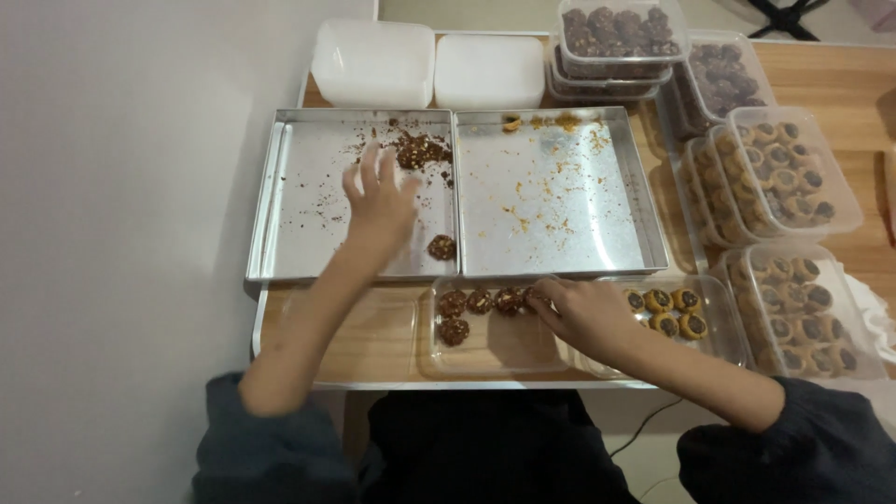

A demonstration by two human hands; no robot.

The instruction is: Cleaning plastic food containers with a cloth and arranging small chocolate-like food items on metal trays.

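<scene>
- Two metal trays sit side by side on the tabletop (373, 350); the left tray (299, 201) holds dark crumbs and a few dark cookies, the right tray (597, 233) only pale crumbs
- Left hand (381, 201) lies over the left tray, fingers spread and loose, palm down, grasping nothing that shows; its fingertips point toward the small heap of dark cookies (420, 149) near the tray's far right corner; the forearm runs up from the lower left
- One dark cookie (441, 247) lies alone just beside the wrist, near the tray's front edge
- Right hand (579, 308) rests in the clear container (448, 359) in front of the trays, fingers curled at the end of a row of dark cookies (481, 301); whether it pinches the last one cannot be told, since the fingertips hide it
- Four yellow cookies with dark centres (667, 313) lie in a second clear container (723, 322) to the right of that hand
- Judgement: a light pinch from the sides would suit these crumbly pieces; setting each one snug against the row would keep the container tidy; the lone piece by the wrist could be knocked by the sleeve or forearm
- Several filled containers (793, 173) stand along the right side; two white lidded boxes (373, 61) stand behind the trays
</scene>
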